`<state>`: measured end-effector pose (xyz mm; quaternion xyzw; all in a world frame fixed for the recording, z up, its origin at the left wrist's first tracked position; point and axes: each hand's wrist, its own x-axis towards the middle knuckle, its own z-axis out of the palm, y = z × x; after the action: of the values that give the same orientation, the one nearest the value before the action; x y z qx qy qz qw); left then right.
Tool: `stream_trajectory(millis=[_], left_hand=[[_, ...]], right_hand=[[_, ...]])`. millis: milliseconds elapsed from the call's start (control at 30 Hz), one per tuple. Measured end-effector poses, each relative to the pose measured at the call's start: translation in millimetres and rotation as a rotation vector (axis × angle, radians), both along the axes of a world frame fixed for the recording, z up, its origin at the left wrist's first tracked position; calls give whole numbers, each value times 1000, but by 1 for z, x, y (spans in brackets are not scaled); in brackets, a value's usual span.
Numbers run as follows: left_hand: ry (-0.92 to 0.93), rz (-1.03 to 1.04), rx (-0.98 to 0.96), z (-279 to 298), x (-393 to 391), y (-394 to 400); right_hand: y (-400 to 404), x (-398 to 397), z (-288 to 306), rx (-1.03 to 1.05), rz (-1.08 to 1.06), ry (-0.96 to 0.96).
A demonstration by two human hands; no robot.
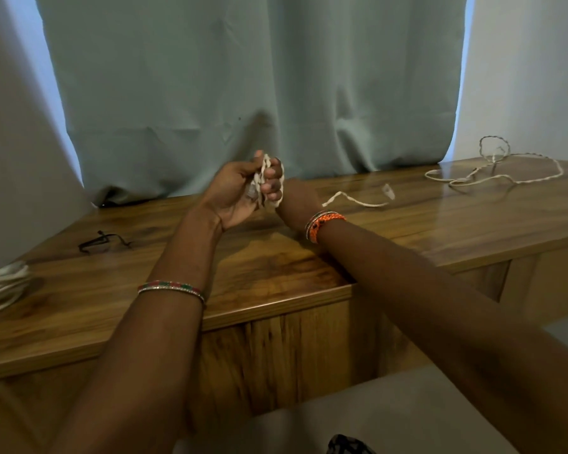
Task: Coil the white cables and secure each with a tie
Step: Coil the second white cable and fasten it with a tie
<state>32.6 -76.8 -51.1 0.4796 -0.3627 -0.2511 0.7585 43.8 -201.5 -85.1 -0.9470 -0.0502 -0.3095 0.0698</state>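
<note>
My left hand [240,191] is raised above the wooden table [276,267], palm turned up, and its curled fingers and thumb grip a small coil of white cable [265,178]. My right hand [297,199] sits right against the coil on its right side. Its fingers are hidden behind the coil and my left hand. The cable's loose tail [354,201] runs right along the table and ends in a small pale plug [387,192]. Black ties [102,240] lie on the table to the left.
A second white cable [492,168] lies loose and tangled at the back right of the table. A coiled white cable [0,286] rests at the left edge. A pale green curtain [250,93] hangs behind the table.
</note>
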Motion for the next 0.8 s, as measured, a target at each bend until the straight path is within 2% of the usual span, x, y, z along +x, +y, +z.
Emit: stream_trajectory(millis=[100, 200, 400, 533, 667, 800], left_hand=[[-75, 155, -11, 0, 11, 8], [-139, 362, 12, -1, 14, 9], [-357, 658, 315, -12, 11, 0], [-259, 461, 187, -9, -6, -8], [-151, 258, 207, -7, -13, -7], [-67, 36, 132, -3, -25, -9]], right_hand=[[12, -27, -8, -48, 115, 56], [24, -57, -12, -117, 198, -8], [16, -104, 15, -252, 179, -195], [-1, -103, 37, -350, 115, -324], [-18, -85, 35, -434, 16, -390], [-34, -67, 31, -467, 79, -577]])
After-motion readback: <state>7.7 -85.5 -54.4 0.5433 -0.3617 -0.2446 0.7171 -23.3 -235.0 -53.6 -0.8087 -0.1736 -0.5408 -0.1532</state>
